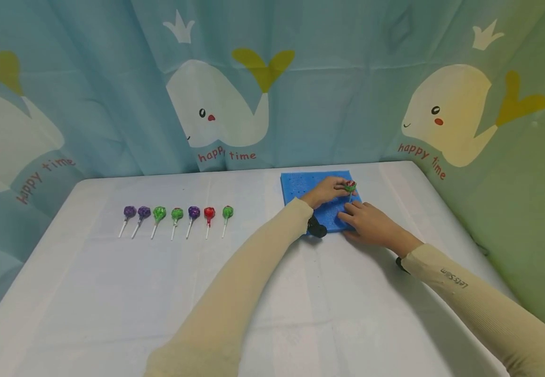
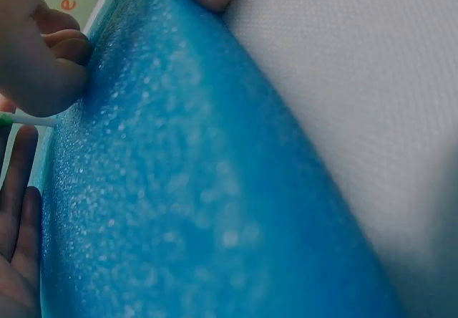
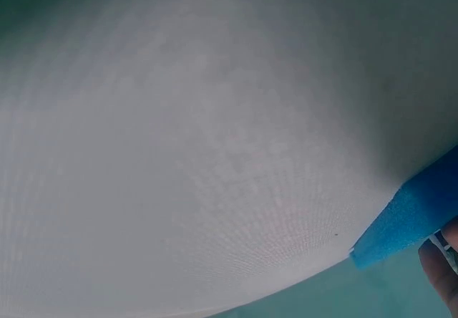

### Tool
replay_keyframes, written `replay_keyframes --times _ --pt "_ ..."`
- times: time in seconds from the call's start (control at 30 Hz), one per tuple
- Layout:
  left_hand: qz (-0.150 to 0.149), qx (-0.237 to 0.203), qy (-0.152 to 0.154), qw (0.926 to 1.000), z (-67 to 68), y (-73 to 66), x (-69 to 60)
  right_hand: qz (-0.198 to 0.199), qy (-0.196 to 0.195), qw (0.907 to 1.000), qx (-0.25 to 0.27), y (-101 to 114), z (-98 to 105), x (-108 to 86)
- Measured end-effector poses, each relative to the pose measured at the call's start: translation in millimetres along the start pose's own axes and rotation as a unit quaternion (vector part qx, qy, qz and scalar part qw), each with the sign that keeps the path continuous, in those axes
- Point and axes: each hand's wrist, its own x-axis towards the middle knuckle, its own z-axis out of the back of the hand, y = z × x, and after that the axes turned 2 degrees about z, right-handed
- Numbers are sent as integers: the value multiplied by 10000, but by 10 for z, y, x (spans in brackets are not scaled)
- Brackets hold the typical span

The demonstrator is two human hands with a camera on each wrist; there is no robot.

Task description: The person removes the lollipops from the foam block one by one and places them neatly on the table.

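Observation:
A blue foam block (image 1: 326,217) with small holes in its top lies at the right back of the table. Above its right side, my left hand (image 1: 325,191) pinches a red and green wrapped lollipop (image 1: 350,186), stick pointing down. My right hand (image 1: 371,225) grips the block's front right corner, fingers bent over the top and thumb low at the front edge. In the left wrist view, a white stick (image 2: 34,120) reaches the foam beside the curled fingers (image 2: 57,85). Whether its tip is in a hole is hidden. Fingertips (image 3: 438,269) show at the right wrist view's edge.
Several wrapped lollipops lie in a row on the left of the white table (image 1: 159,293), including a purple one (image 1: 129,211), a red one (image 1: 209,213) and a green one (image 1: 227,211). A whale-patterned curtain (image 1: 338,104) hangs behind the table.

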Motion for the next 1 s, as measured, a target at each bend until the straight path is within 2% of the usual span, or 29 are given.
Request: replay_keyframes --times 0.1,0.27,0.33,0.53,0.77,1.0 --pt "47 -241 -96 9997 -6 -3 -5 32 -20 10000 -17 0 -13 3" --pt "-133 -1040 -43 9945 23 -71 -34 51 -48 10000 42 1 -19 7" --pt "-152 -1183 -11 9929 50 -105 -50 45 -47 10000 64 -1 -17 9" --pt "-160 -1028 91 9945 158 -170 -148 -32 39 10000 78 2 -1 3" --pt "-324 -752 198 9964 311 -135 -358 -77 84 9999 75 6 12 4" --pt "-53 -697 142 9975 493 -27 -649 -77 70 9999 101 19 16 17"
